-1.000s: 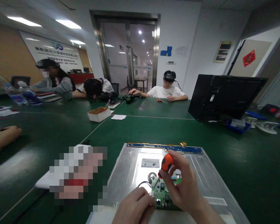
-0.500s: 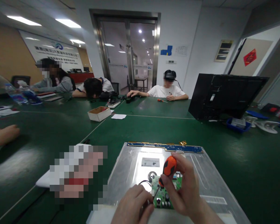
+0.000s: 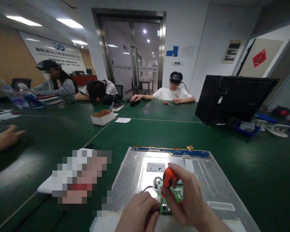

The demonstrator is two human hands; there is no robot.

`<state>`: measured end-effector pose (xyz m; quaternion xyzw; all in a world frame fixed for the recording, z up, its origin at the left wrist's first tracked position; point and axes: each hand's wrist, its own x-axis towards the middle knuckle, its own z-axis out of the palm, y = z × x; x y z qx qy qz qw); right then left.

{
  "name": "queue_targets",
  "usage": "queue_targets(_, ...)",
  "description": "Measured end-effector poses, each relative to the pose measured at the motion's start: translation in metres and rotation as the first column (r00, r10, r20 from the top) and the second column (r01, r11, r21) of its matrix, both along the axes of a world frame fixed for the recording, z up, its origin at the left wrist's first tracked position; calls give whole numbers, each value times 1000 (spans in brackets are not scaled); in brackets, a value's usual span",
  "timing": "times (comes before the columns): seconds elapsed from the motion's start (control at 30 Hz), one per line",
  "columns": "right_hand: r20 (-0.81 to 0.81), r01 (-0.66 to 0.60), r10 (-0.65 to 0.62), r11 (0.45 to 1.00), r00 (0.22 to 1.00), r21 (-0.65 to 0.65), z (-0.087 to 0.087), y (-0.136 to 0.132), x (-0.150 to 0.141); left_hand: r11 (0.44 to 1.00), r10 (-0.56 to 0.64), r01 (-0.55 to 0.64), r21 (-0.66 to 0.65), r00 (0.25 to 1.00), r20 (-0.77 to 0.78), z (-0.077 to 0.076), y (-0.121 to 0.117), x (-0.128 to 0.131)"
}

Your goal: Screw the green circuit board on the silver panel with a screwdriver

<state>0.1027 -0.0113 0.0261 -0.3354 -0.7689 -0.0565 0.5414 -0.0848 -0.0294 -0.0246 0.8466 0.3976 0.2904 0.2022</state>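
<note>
My right hand (image 3: 189,198) grips the orange-and-black handle of a screwdriver (image 3: 168,178) between thumb and fingers. Its thin shaft slants down to the left edge of a green circuit board (image 3: 180,193). Beside the tip, my left hand (image 3: 137,209) is closed, with its fingertips at the board's edge; whatever they pinch is hidden. The board lies on the silvery metal back of a flat display panel (image 3: 222,183), partly covered by my right hand. A dark cable (image 3: 148,187) loops from near my left fingers toward the board. A blue circuit strip (image 3: 159,152) runs along the panel's far edge.
A blurred-out white and pink item (image 3: 82,174) lies left of the panel on the green table (image 3: 174,133). Farther off are an open box (image 3: 102,118), a black monitor (image 3: 234,100) and a blue tray (image 3: 246,129). A co-worker's hand (image 3: 7,138) is at left; other people sit across.
My right hand and the screwdriver handle have shifted left and slightly down, with the handle more upright. My left hand stays in place. The co-worker's fingers at far left have stretched out.
</note>
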Motion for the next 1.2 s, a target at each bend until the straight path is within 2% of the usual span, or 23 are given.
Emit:
queue_targets(0.4,1,-38,38,999,999,6,4,0,-1,998,22,-20,-54,999,33,11,-3,-2)
queue_targets(0.63,-14,-76,76,997,997,4,4,-1,0,997,29,-28,-67,999,19,11,-4,-2)
queue_targets(0.8,1,-6,6,1000,1000,23,1,-3,1,997,39,-38,-69,999,22,11,-5,-2)
queue_targets(0.97,-20,-50,50,998,999,34,4,0,-1,998,31,-28,-51,998,54,9,-4,-2)
queue_targets(1.2,-2,2,-1,997,1000,74,5,-2,-2,1000,17,-16,-26,999,47,9,-3,-3)
